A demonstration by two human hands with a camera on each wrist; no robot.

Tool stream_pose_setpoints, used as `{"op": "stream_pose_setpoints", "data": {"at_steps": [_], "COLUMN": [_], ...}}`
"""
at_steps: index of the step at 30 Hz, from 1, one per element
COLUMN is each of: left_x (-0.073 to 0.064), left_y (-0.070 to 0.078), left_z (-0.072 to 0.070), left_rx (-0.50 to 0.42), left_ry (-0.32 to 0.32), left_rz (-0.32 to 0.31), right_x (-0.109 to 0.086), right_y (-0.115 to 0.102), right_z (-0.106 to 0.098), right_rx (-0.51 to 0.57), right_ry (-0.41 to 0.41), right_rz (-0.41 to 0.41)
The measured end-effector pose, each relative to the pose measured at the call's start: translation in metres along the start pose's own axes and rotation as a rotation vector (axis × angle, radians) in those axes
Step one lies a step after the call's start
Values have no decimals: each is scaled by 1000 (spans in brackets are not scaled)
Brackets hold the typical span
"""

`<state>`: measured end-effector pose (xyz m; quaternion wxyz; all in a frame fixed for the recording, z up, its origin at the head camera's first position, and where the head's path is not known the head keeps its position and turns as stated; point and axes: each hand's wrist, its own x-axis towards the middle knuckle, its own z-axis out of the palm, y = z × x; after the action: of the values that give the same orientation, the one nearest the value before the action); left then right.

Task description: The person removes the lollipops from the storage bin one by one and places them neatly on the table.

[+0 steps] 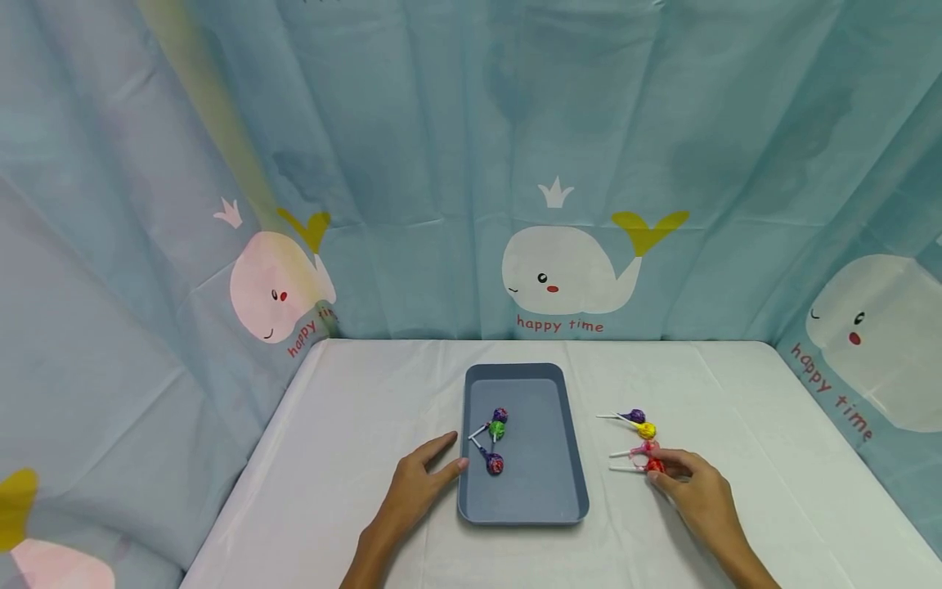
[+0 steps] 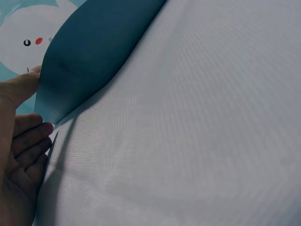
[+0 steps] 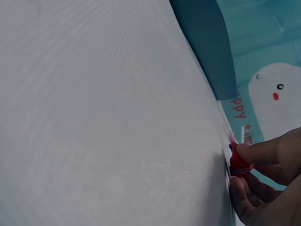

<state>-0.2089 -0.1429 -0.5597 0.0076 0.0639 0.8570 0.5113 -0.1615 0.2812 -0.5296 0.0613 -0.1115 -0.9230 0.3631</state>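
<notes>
A left hand [image 1: 418,489], fingers loosely spread, touches the left edge of a gray-blue tray [image 1: 540,491]. Right of it, the right hand [image 1: 695,491] reaches low over the white surface [image 1: 383,409], fingers pinching a red lollipop [image 1: 657,465].

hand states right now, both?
Left hand: open, at the left edge of the tray.
Right hand: closed, pinching the red lollipop by its candy end.
</notes>
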Motion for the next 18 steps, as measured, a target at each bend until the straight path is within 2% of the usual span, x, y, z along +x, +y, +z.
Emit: {"op": "stream_pose_setpoints", "data": {"at_steps": [11, 18], "left_x": [-1, 0], "left_y": [-1, 0], "left_z": [0, -1], "left_rx": [11, -7], "left_ry": [4, -1], "left_rz": [13, -13], "right_x": [3, 3], "right_y": [2, 0], "right_z": [3, 2], "right_rx": [4, -1], "right_ry": [-26, -19], "right_rz": [39, 39]}}
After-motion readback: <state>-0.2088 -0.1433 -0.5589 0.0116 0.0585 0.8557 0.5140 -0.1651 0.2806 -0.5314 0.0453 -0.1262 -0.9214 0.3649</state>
